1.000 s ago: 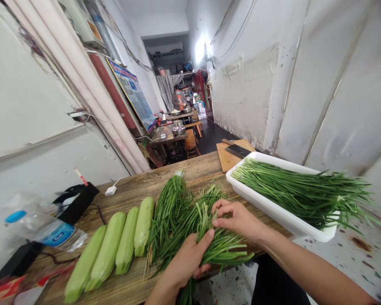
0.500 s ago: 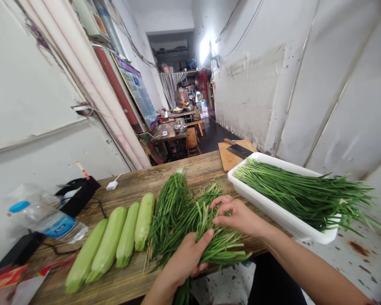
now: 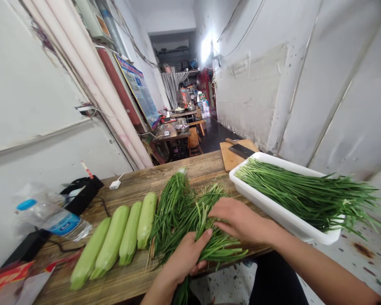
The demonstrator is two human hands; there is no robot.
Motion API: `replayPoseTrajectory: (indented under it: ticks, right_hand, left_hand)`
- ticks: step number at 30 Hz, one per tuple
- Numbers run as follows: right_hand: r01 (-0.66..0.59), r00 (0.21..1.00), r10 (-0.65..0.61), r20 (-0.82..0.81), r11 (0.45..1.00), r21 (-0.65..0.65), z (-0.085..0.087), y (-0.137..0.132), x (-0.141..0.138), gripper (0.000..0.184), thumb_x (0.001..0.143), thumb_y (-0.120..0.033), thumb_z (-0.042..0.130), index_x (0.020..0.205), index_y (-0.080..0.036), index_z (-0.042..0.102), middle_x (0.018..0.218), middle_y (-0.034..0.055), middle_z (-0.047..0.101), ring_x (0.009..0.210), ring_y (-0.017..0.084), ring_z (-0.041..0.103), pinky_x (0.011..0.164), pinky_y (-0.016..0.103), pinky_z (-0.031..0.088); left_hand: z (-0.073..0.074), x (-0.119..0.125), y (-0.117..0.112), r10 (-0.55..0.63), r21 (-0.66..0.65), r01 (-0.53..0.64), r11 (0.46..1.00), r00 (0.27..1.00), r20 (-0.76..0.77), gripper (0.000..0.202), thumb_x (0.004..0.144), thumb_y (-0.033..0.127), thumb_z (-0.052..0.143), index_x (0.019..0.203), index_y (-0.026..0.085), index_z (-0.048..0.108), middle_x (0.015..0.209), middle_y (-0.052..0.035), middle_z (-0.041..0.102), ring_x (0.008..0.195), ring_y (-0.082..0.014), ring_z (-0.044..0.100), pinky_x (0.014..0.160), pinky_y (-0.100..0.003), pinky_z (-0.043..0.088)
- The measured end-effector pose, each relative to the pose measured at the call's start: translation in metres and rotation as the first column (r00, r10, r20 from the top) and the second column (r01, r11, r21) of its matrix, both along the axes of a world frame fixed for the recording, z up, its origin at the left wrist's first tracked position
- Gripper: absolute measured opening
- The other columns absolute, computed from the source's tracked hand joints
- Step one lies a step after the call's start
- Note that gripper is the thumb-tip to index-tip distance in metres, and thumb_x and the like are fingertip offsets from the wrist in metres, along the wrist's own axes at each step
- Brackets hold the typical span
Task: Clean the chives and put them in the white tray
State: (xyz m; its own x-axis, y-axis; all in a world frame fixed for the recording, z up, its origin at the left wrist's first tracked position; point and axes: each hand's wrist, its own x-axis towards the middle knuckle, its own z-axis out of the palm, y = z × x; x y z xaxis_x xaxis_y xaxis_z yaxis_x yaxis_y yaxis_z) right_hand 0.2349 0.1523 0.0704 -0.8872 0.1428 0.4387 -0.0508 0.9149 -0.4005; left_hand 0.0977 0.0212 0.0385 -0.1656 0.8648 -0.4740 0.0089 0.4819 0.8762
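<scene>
A loose heap of green chives (image 3: 180, 212) lies on the wooden table (image 3: 136, 186). My left hand (image 3: 186, 256) is wrapped round the near end of a bunch of them at the table's front edge. My right hand (image 3: 238, 220) rests on the same bunch a little further along, fingers curled into the stalks. Several pale green zucchini (image 3: 114, 241) lie side by side just left of the chives. A white tray (image 3: 273, 207) piled with more chives (image 3: 305, 195) stands to the right of my hands.
A cutting board with a cleaver (image 3: 239, 151) lies behind the tray. A water bottle (image 3: 52, 220), a black device with a cable (image 3: 79, 197) and a red packet (image 3: 9, 277) sit at the left. Another person (image 3: 182, 96) works at tables far down the corridor.
My right hand has lowered from pinching at the stalks to lying over the bunch. My left hand keeps its hold. The view has shifted slightly.
</scene>
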Motion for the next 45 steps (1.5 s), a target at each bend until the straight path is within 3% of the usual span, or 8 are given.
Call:
replayPoseTrajectory:
  ticks: [5, 10, 15, 20, 25, 30, 38, 45]
  right_hand:
    - [-0.067, 0.995, 0.077, 0.063, 0.987, -0.146, -0.002, 0.009, -0.001, 0.023, 0.087, -0.025, 0.057, 0.070, -0.015, 0.067, 0.066, 0.0039, 0.062, 0.068, 0.015, 0.055, 0.067, 0.027, 0.043]
    - [0.260, 0.930, -0.359, -0.076, 0.792, -0.553, -0.003, 0.027, 0.007, 0.034, 0.080, -0.042, 0.064, 0.060, -0.014, 0.063, 0.056, -0.0007, 0.055, 0.052, 0.012, 0.048, 0.051, 0.024, 0.037]
    - [0.110, 0.991, -0.123, -0.051, 0.973, -0.204, 0.006, 0.011, 0.007, 0.020, 0.079, -0.036, 0.068, 0.085, -0.018, 0.072, 0.084, 0.0058, 0.063, 0.083, 0.019, 0.055, 0.073, 0.030, 0.042]
    - [-0.083, 0.995, 0.092, 0.040, 0.979, -0.185, 0.006, 0.004, 0.006, 0.019, 0.087, -0.026, 0.058, 0.081, -0.018, 0.074, 0.072, 0.0045, 0.062, 0.074, 0.016, 0.055, 0.072, 0.030, 0.041]
    - [-0.001, 0.991, -0.093, -0.096, 0.712, -0.702, -0.010, 0.006, 0.003, 0.025, 0.077, -0.038, 0.067, 0.070, -0.014, 0.070, 0.070, 0.0026, 0.059, 0.065, 0.013, 0.054, 0.062, 0.026, 0.041]
    - [0.055, 0.914, -0.376, -0.156, 0.495, -0.867, -0.018, 0.018, 0.006, 0.037, 0.080, -0.047, 0.061, 0.061, -0.016, 0.056, 0.055, -0.0041, 0.046, 0.053, 0.010, 0.040, 0.054, 0.024, 0.034]
    - [0.017, 0.989, -0.059, -0.137, 0.957, -0.290, 0.013, 0.008, 0.018, 0.026, 0.085, -0.037, 0.060, 0.101, -0.019, 0.067, 0.101, 0.0083, 0.060, 0.094, 0.020, 0.053, 0.080, 0.032, 0.042]
    - [0.220, 0.929, -0.310, -0.202, 0.902, -0.372, 0.002, 0.009, 0.003, 0.023, 0.084, -0.033, 0.063, 0.067, -0.018, 0.067, 0.072, 0.0030, 0.060, 0.073, 0.017, 0.054, 0.071, 0.031, 0.042]
  left_hand:
    - [0.001, -0.005, -0.005, -0.056, 0.019, 0.055, 0.998, 0.996, 0.071, 0.050, 0.072, 0.069, 0.054, 0.068, 0.020, 0.045, 0.032, 0.0114, 0.035, 0.025, -0.0030, 0.020, 0.025, -0.015, 0.014]
    - [-0.004, -0.009, -0.008, -0.063, -0.041, 0.067, 0.997, 0.993, 0.098, 0.053, 0.071, 0.072, 0.052, 0.072, 0.020, 0.046, 0.033, 0.0105, 0.038, 0.025, -0.0030, 0.020, 0.026, -0.014, 0.017]
    - [-0.004, -0.004, -0.005, -0.059, -0.027, 0.062, 0.998, 0.994, 0.086, 0.053, 0.071, 0.072, 0.052, 0.074, 0.019, 0.048, 0.033, 0.0104, 0.038, 0.025, -0.0031, 0.020, 0.026, -0.015, 0.016]
    - [0.001, -0.001, -0.005, -0.071, 0.008, 0.071, 0.997, 0.996, 0.051, 0.052, 0.072, 0.071, 0.051, 0.068, 0.019, 0.048, 0.032, 0.0105, 0.036, 0.025, -0.0031, 0.020, 0.026, -0.015, 0.014]
    - [0.013, 0.002, -0.003, -0.109, 0.046, 0.106, 0.993, 0.990, 0.091, 0.056, 0.070, 0.075, 0.050, 0.068, 0.018, 0.049, 0.035, 0.0099, 0.038, 0.026, -0.0035, 0.024, 0.028, -0.017, 0.017]
    - [0.017, 0.003, -0.001, -0.088, 0.010, 0.087, 0.996, 0.993, 0.076, 0.058, 0.066, 0.076, 0.052, 0.069, 0.018, 0.049, 0.037, 0.0102, 0.039, 0.026, -0.0027, 0.024, 0.029, -0.017, 0.016]
    - [0.013, 0.004, 0.001, -0.064, 0.005, 0.064, 0.998, 0.997, 0.052, 0.052, 0.071, 0.071, 0.053, 0.071, 0.019, 0.048, 0.036, 0.0109, 0.038, 0.025, -0.0024, 0.023, 0.027, -0.016, 0.015]
    - [0.016, 0.004, 0.006, -0.071, 0.007, 0.070, 0.997, 0.997, 0.019, 0.056, 0.070, 0.076, 0.048, 0.070, 0.019, 0.047, 0.035, 0.0104, 0.037, 0.026, -0.0027, 0.022, 0.027, -0.015, 0.015]
